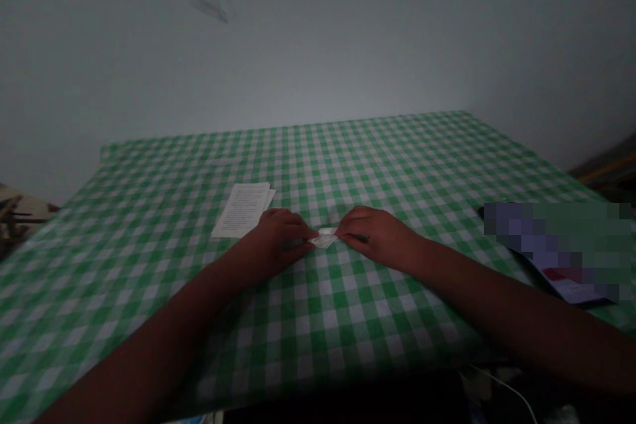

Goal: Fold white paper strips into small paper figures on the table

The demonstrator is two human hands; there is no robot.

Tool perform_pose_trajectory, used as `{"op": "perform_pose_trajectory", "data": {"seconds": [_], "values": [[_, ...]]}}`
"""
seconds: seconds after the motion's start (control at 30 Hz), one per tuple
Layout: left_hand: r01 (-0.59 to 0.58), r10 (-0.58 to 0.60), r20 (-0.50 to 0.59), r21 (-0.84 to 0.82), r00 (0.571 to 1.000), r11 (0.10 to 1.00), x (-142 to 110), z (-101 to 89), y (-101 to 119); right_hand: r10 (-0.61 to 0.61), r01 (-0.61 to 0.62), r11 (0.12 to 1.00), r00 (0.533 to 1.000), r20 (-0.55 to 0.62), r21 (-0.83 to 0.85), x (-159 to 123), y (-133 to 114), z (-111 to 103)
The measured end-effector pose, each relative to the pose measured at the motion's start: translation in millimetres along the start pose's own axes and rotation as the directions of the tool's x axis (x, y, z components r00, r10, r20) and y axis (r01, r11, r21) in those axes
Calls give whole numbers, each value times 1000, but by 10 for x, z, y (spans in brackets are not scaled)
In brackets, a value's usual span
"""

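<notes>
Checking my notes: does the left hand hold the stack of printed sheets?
No, the left hand grips a small white paper; the printed sheets lie on the tablecloth.

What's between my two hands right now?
In the head view, a small white piece of paper sits between your left hand and right hand, with the fingers of both touching it.

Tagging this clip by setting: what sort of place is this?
Probably a room in a home, not a lab: a green gingham tablecloth, a plain bare wall behind it, and loose printed sheets.
</notes>
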State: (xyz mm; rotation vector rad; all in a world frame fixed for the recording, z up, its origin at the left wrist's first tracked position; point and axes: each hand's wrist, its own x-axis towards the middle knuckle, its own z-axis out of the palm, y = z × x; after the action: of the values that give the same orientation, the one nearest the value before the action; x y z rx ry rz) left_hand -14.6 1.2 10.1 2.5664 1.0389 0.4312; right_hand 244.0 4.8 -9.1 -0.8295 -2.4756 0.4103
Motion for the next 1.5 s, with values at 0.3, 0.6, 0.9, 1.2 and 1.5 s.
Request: {"op": "perform_pose_trajectory", "data": {"seconds": [0.3,0.6,0.9,1.2,1.5], "values": [[16,-15,-12,21,1000,1000,22,21,-21,-5,5,999,1000,11,-31,10,40,55],[-28,31,-31,106,999,994,6,27,-37,24,-24,1000,1000,-4,1,0,24,90],[134,-122,-193,50,974,990,60,46,-172,411,-345,877,899,-152,334,104,50,164],[90,-57,-223,142,973,986,80,231,-242,596,-476,759,783,-178,445,366,155,272],[98,-58,-224,172,973,980,87,244,-249,486,-476,873,837,-252,106,799,339,337]]}}
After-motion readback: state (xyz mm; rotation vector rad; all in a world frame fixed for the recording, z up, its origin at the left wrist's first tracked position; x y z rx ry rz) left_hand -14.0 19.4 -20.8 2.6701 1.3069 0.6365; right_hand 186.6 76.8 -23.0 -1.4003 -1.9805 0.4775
